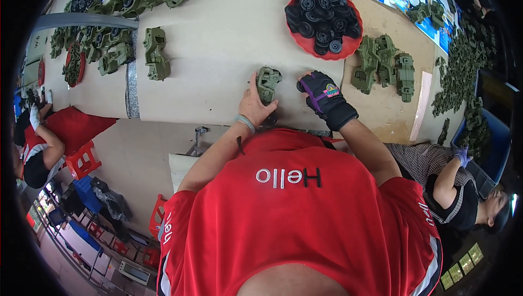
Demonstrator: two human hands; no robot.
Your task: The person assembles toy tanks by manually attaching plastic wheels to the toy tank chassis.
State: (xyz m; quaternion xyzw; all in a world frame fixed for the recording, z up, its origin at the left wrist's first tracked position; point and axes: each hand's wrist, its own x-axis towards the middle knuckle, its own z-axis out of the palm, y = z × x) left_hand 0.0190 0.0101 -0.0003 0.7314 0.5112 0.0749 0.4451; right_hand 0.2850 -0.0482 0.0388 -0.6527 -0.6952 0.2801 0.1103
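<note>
the olive green toy vehicle body [268, 83] is lying just above the middle of the frame, near the front edge of the pale bench [229, 29], its long axis running roughly up and down the picture and leaning slightly to the right at the top; which end is the front cannot be told. the bare left hand [255, 105] is closing its grip around the lower end of the body, thumb and fingers curling onto it from below and the left. the right hand [326, 99], in a black and purple glove, is sitting just to the right of the body, its fingers curling in and pinching a small black wheel [300, 86] at the fingertips, close beside the body but not clearly touching it. up and to the right a round red tray [313, 45] is holding many black wheels. right of that, a cluster of finished green vehicles [384, 64] is standing on the bench. another green body [156, 53] is lying apart to the left, with more piled in the upper left.
</note>
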